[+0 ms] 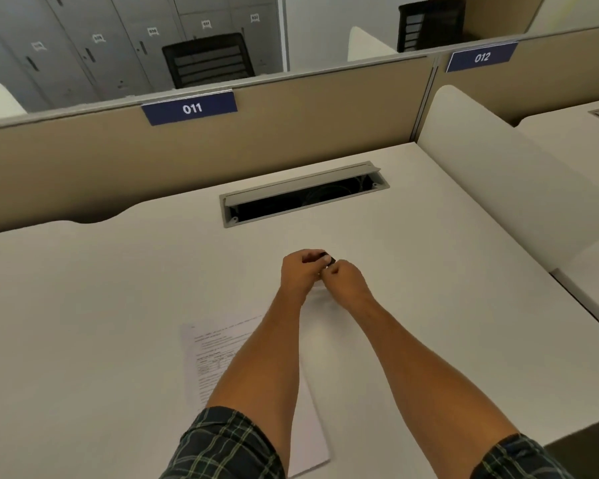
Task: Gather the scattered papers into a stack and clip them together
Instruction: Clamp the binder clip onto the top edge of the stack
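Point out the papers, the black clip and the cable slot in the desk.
papers (206, 354): head view, on the printed top sheet left of the arms.
black clip (330, 260): head view, on its dark body between both hands.
cable slot (301, 202): head view, on the dark opening.

Papers on desk

Your sleeves are dark green plaid; the papers white with black print, the desk off-white, the clip black
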Available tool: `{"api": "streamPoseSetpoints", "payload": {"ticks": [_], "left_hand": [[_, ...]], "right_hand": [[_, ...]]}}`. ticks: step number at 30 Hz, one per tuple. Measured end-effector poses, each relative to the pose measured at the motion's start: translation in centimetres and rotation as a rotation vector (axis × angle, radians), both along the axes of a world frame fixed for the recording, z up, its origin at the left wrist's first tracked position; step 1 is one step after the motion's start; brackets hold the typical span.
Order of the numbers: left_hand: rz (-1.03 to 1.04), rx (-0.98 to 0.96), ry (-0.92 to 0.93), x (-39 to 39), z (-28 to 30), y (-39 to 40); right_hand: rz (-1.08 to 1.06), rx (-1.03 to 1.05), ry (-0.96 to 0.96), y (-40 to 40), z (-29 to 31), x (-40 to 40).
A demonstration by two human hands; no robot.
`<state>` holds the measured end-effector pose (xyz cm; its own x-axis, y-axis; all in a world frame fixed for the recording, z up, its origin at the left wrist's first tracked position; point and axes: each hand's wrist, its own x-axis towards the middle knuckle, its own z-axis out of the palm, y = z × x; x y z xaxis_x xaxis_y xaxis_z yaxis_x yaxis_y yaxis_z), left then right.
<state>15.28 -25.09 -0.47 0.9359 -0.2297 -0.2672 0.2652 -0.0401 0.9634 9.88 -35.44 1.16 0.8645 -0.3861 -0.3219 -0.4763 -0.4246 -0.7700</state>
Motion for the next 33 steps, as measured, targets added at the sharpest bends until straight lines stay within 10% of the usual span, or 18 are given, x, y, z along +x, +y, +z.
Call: {"api": "streamPoseSetpoints", "payload": {"ticks": [21,33], "left_hand": [[0.128,-0.149,0.230,-9.3,-0.2,20.4],[-0.011,0.343,0.061,-8.9,0.5,21.3]], "right_hand": [[0.428,0.393,-0.036,13.2,-0.8,-5.1],[0.454,0.194,-0.036,16.3,-1.3,-5.3]]}}
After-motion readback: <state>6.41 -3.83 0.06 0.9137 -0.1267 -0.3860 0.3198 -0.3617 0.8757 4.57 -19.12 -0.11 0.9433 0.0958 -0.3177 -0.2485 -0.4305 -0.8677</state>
